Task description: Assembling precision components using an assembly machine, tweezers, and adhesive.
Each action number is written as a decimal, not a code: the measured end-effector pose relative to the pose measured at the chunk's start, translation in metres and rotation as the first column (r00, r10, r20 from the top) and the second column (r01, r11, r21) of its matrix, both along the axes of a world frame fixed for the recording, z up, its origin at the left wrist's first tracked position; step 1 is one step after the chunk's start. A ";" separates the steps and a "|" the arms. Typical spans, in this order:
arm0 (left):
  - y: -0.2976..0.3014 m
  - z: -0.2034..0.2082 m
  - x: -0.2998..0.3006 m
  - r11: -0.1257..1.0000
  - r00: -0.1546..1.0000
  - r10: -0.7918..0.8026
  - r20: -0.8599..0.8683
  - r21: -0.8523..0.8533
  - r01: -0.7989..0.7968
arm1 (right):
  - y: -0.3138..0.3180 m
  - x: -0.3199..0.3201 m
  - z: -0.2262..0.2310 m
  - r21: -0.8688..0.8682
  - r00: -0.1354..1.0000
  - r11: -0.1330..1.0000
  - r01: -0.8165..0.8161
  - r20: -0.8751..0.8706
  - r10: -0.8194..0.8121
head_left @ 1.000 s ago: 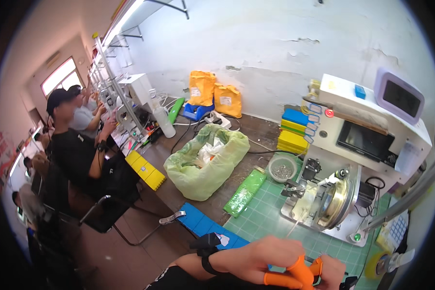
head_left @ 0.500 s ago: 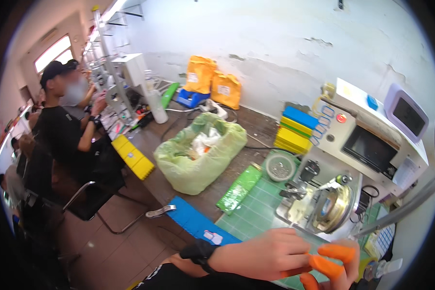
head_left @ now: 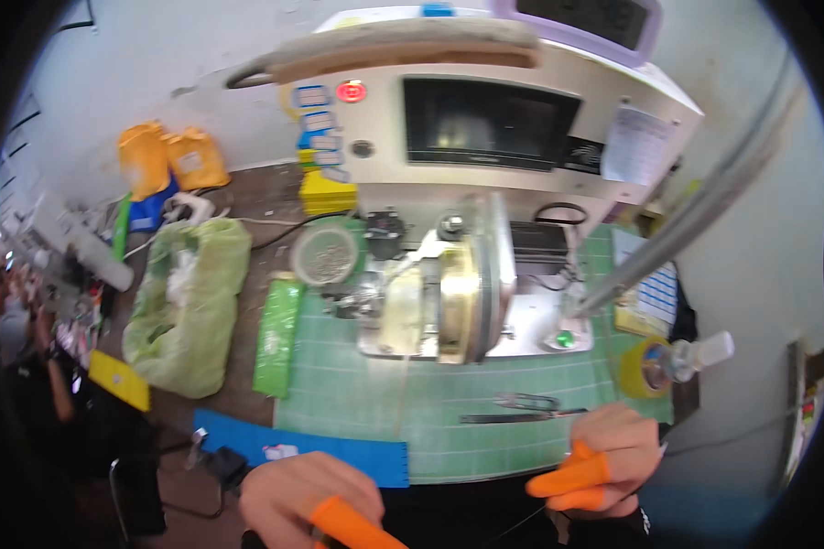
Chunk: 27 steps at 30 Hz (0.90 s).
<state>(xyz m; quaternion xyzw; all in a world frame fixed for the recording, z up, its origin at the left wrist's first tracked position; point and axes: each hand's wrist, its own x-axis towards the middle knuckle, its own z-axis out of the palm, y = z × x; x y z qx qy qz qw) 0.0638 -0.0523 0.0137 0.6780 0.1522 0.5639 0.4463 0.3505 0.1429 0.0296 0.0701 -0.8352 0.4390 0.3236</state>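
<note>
My left hand is at the lower edge, in front of a blue strip. Its fingers are curled, with an orange finger cot on one, and whatever they hold is hidden. Near the right front of the green cutting mat, my right hand is closed, orange cots covering its fingers. A thin dark strand shows below those fingers, but I cannot make out what they pinch. Tweezers and small snips lie on the mat just left of that hand. Beyond stands a bench machine with a brass-coloured wheel.
A dark screen is set in the machine's white housing. Left of it are a round dish of small parts, a green packet and a bag-lined bin. At right stand a yellow tape roll and a grey pole.
The view has swung right to face the machine. My hands, close together before, are now apart, the left one in front of the blue strip and the right one by the tweezers.
</note>
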 end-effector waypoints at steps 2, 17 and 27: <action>0.005 0.001 0.004 0.995 0.999 -0.003 0.041 0.095 -0.001 | 0.003 0.002 -0.013 -0.057 1.000 0.998 -0.001 0.001 0.001; -0.020 0.027 0.044 0.951 0.976 -0.191 0.106 0.266 0.158 | -0.025 0.002 -0.009 0.057 0.998 0.996 -0.067 0.010 0.067; -0.064 -0.020 0.085 0.993 0.973 -0.121 0.197 0.010 0.122 | -0.065 0.046 -0.001 0.123 0.938 0.991 -0.057 0.346 0.011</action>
